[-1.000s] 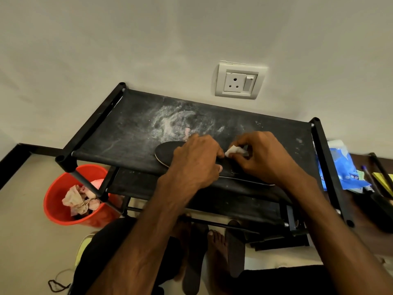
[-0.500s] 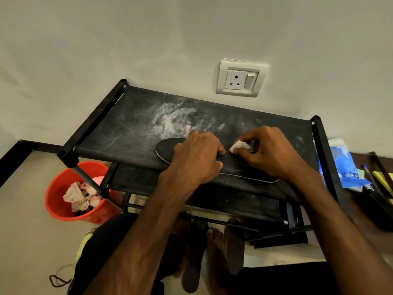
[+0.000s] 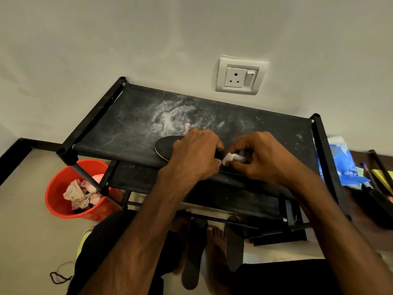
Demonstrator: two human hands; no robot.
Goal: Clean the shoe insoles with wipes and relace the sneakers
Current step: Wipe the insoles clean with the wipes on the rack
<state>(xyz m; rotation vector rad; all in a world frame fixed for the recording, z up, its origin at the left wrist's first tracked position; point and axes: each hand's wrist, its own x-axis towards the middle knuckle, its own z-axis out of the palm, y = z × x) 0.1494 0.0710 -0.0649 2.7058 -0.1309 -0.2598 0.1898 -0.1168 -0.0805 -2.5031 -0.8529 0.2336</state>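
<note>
Nearest, on the floor between the person's bare feet, lie two dark insoles [image 3: 194,252]. A loose lace [image 3: 59,275] lies at the left. No sneaker is clearly in view, so I judge that the relacing is not begun. A little farther, the red bucket [image 3: 53,201] holds crumpled used wipes [image 3: 78,194], so some cleaning seems already done.

Above it, the insole [image 3: 165,147] lies flat on the front part of the rack's top shelf [image 3: 131,124]. The left hand [image 3: 195,154] covers its middle, with fingers bent over it to hold it down. Just beside it is the right hand [image 3: 261,158]. Its grip pinches a small folded white wipe [image 3: 232,158] between thumb and fingertips, and the wipe touches the insole next to the left fingers. I judge the wiping step is in progress.

The long axis of the insole runs left to right along the front edge of the shelf, with the right part slightly nearer. Its rounded end points left. The other end is hidden under the right hand, so I cannot tell toe from heel.

Farther back the shelf carries white dusty smears. A blue packet [image 3: 342,162] lies beside the rack at the right, and a wall socket [image 3: 240,76] is behind.
</note>
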